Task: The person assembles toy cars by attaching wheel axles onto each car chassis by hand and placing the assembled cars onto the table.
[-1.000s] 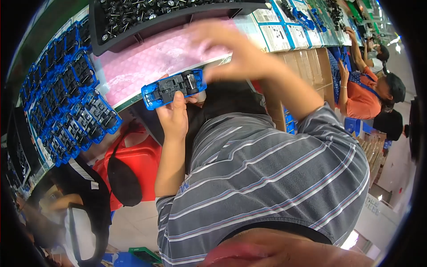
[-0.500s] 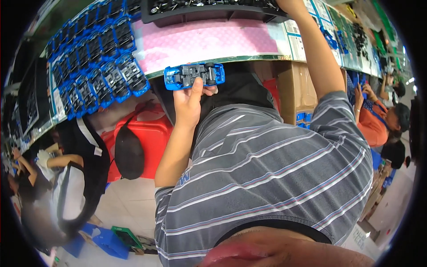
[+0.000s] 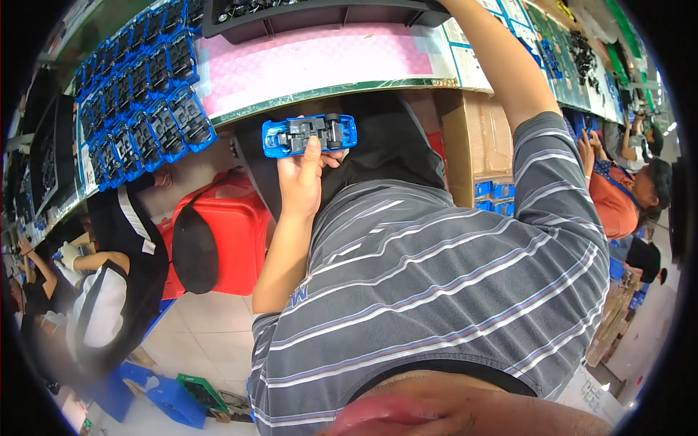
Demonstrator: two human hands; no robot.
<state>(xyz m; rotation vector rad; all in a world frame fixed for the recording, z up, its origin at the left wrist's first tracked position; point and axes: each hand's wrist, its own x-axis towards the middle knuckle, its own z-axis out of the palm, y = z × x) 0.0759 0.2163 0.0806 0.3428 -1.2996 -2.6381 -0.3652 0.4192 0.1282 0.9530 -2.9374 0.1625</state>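
Note:
My left hand [image 3: 301, 173] is closed around a blue toy car [image 3: 296, 135], its black underside turned up and the thumb pressed on the chassis. Black wheels show at the car's right end; the left end looks without them. The car is held in front of the table edge, above my lap. My right forearm [image 3: 502, 58] reaches over the table to the black parts tray [image 3: 327, 25] at the top edge. The right hand itself lies beyond the picture. Small black and shiny parts fill what shows of the tray.
Rows of similar blue toy cars [image 3: 156, 131] lie underside up on the table at left. A pink mat [image 3: 313, 65] covers the table before me. A red stool [image 3: 240, 232] stands at left, cardboard boxes [image 3: 494, 138] at right. Other people work on both sides.
My right hand has passed out of view at the top edge over the tray. The left hand still holds the toy car, slightly lower and further left in the picture.

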